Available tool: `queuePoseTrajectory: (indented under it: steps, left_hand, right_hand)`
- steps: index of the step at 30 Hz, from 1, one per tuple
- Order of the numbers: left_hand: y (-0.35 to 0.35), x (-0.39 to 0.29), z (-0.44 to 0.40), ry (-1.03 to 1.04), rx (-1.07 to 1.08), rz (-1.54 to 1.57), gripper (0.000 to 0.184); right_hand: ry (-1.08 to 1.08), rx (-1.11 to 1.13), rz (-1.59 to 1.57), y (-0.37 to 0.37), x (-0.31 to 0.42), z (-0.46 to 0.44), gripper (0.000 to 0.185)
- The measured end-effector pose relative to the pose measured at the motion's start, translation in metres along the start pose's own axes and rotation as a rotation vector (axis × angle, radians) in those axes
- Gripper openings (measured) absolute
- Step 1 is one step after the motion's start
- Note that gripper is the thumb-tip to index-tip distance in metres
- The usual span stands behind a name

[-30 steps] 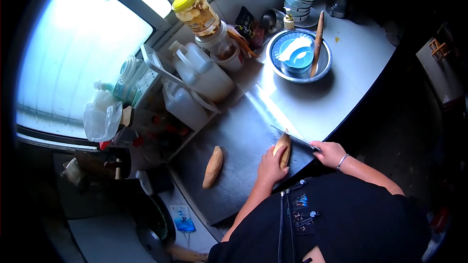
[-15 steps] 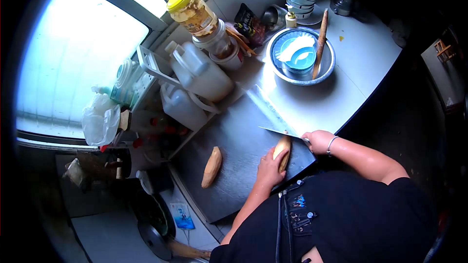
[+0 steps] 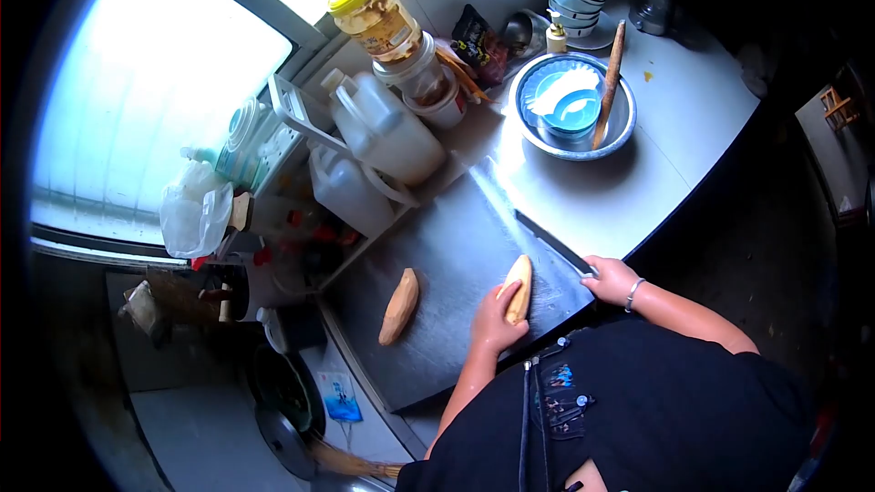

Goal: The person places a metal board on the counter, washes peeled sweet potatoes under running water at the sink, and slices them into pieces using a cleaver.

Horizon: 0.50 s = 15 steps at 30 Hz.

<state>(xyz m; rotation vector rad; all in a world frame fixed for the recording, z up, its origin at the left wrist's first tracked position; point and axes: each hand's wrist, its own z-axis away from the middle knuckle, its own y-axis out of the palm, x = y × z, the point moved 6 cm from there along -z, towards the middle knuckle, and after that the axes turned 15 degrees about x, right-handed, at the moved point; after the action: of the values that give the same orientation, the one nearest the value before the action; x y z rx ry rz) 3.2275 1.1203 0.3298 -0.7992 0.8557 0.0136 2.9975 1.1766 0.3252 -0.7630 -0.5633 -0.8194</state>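
The pale yellow root (image 3: 519, 284), long and tapering to a blunt tip, lies over the metal board (image 3: 451, 260), its side smooth and bright in the window light. The left hand (image 3: 497, 321) is closed around its lower part, thumb along the side. The right hand (image 3: 611, 280) grips a knife (image 3: 553, 240), its dark blade slanting just beside the root and apart from it. Off to the left lies a second root (image 3: 399, 307), tan-orange and faceted. Beyond the board stands a steel basin (image 3: 625, 118).
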Motion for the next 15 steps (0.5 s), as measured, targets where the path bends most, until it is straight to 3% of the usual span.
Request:
queuePoseTrajectory:
  steps: [1, 5, 9, 11, 13, 15]
  left_hand:
    - [-0.001, 0.008, 0.001, -0.004, -0.006, 0.003, 0.074]
    - [-0.019, 0.028, 0.011, -0.034, -0.115, 0.088, 0.074]
    - [-0.038, 0.048, 0.018, -0.257, -0.165, 0.211, 0.077]
    - [-0.041, 0.062, 0.022, -0.557, -0.124, 0.708, 0.079]
    - [-0.04, 0.049, 0.026, -0.6, -0.098, 0.951, 0.077]
    - [-0.047, 0.041, 0.014, -0.386, -0.159, -0.019, 0.075]
  right_hand:
    - [-0.003, 0.005, 0.005, 0.001, -0.006, 0.006, 0.036]
    - [-0.003, -0.315, -0.163, -0.016, -0.025, 0.038, 0.036]
    - [-0.098, -0.346, -0.227, -0.016, -0.029, 0.048, 0.034]
    - [-0.11, -0.277, -0.249, -0.009, -0.019, 0.048, 0.035]
    - [-0.171, -0.207, -0.284, 0.003, -0.015, 0.043, 0.038]
    - [-0.169, -0.128, -0.246, 0.015, -0.012, 0.039, 0.038]
